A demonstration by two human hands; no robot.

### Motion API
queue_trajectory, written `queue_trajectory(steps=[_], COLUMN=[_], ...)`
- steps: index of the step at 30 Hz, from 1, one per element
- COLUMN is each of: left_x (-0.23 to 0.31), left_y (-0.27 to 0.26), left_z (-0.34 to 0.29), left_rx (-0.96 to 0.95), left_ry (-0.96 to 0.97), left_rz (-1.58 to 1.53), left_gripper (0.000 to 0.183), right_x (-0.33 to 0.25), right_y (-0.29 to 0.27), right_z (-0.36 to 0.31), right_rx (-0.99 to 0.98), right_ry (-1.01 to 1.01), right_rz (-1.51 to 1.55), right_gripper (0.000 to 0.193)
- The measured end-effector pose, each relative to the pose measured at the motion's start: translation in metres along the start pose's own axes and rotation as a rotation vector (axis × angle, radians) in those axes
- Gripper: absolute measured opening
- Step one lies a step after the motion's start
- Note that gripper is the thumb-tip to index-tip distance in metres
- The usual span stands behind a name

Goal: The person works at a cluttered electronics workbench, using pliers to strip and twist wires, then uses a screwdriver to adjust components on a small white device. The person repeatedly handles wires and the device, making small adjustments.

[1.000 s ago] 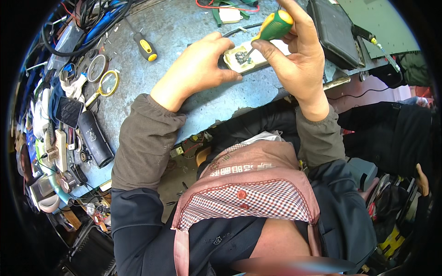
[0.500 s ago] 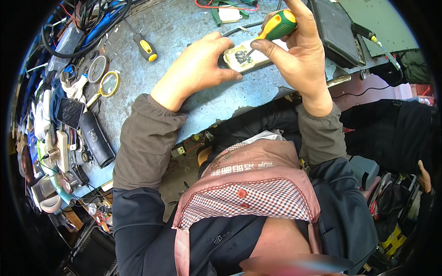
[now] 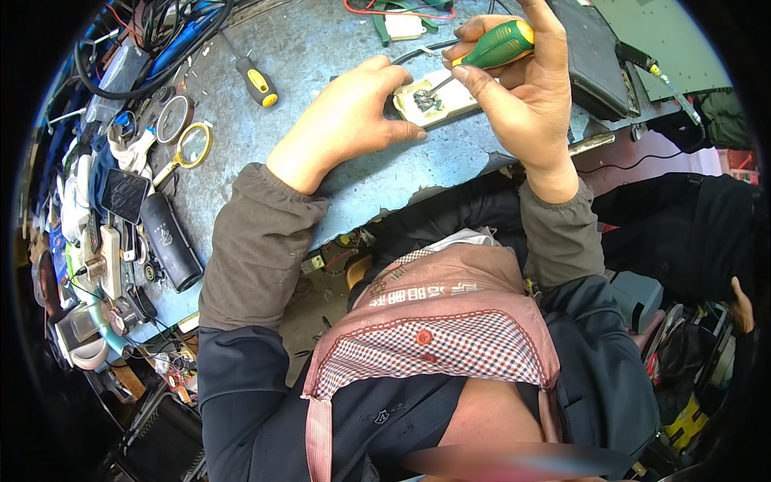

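Observation:
On the worn blue bench lies a long cream plastic housing (image 3: pixel 458 105), with dark metal parts (image 3: pixel 425 100) showing in its left end. My left hand (image 3: pixel 347 116) grips that end, thumb along the near edge and fingers at the far side. In my right hand (image 3: pixel 524 112) is a screwdriver (image 3: pixel 499 45) with a green and yellow handle. Its shaft slants down to the left, and the tip is at the metal parts; whether it touches them I cannot tell. My right fingers partly hide the housing's right end.
Left on the bench are a black and yellow screwdriver (image 3: pixel 259 83), a yellow-rimmed magnifying glass (image 3: pixel 193 145), a phone (image 3: pixel 125 194) and a black cylinder (image 3: pixel 170 243). A black case (image 3: pixel 590 64) stands at the right. Cables (image 3: pixel 152 80) bundle at the far left.
The screwdriver's handle has swung to the right and tilted lower, its tip staying by the metal parts. My right hand has turned with it. My left hand keeps its hold.

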State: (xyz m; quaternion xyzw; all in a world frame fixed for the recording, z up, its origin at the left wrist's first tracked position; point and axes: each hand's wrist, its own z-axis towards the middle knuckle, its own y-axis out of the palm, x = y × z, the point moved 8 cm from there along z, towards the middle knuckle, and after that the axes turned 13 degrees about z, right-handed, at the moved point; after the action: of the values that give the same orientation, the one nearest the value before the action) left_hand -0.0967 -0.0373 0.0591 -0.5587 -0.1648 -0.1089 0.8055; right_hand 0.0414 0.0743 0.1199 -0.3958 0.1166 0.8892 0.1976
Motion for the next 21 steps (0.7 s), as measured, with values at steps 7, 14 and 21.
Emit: queue_trajectory(steps=[7,14,21], left_x=[0.000,0.000,0.001], left_y=[0.001,-0.001,-0.001], left_z=[0.001,0.000,0.001], left_rx=[-0.014,0.009,-0.014], left_ry=[-0.008,0.005,-0.005], left_rz=[0.001,0.018,0.002], left_gripper=[0.061,0.060,0.060], right_x=[0.006,-0.021,-0.036], right_y=[-0.002,0.015,0.031], right_z=[0.001,0.019,0.029], right_rx=[-0.018,-0.084,-0.189], right_ry=[-0.014,-0.068,-0.080], right_rz=[0.020,-0.431,-0.406], right_gripper=[0.099,0.087,0.083])
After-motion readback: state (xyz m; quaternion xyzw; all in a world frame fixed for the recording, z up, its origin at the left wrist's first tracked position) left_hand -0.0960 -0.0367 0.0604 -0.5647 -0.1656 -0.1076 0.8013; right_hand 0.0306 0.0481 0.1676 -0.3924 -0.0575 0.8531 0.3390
